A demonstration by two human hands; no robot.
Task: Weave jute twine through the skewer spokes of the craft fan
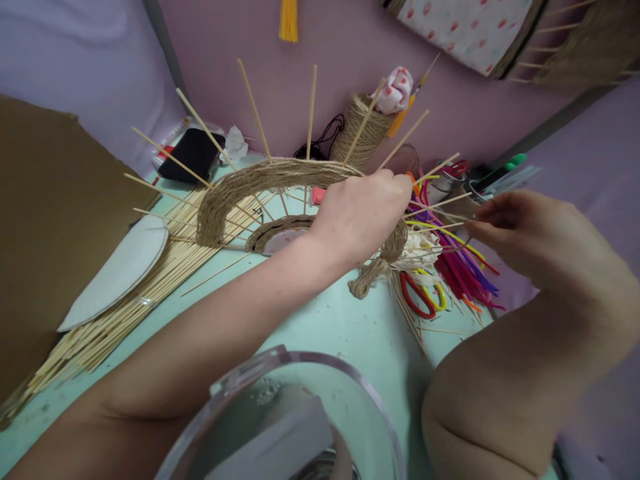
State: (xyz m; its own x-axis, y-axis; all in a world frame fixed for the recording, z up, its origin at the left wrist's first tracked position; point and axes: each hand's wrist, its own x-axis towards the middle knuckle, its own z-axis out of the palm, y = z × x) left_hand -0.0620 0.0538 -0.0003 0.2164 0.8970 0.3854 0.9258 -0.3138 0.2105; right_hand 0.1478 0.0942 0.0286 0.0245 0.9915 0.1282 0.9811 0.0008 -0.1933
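A half-round frame of bamboo sticks, wound with a thick band of jute twine [280, 175], stands on the table with its sticks fanning outward. Inside it is a smaller jute-edged half circle [280, 240] with a pale fabric centre. My left hand [363, 210] is closed over the right part of the jute band and hides it there. To its right, my right hand [520, 233] is closed, fingertips pinching the end of a thin tan strand that runs from the frame. Whether it is twine or a stick, I cannot tell. A jute bundle [367, 279] hangs below my left hand.
Bamboo sticks [150, 290] and a white half-round card [123, 270] lie left. Behind stand a jute spool [363, 130] and a phone [191, 155]. Coloured pipe cleaners [463, 267] and red-handled scissors [416, 299] lie right. A clear container [345, 365] is in front.
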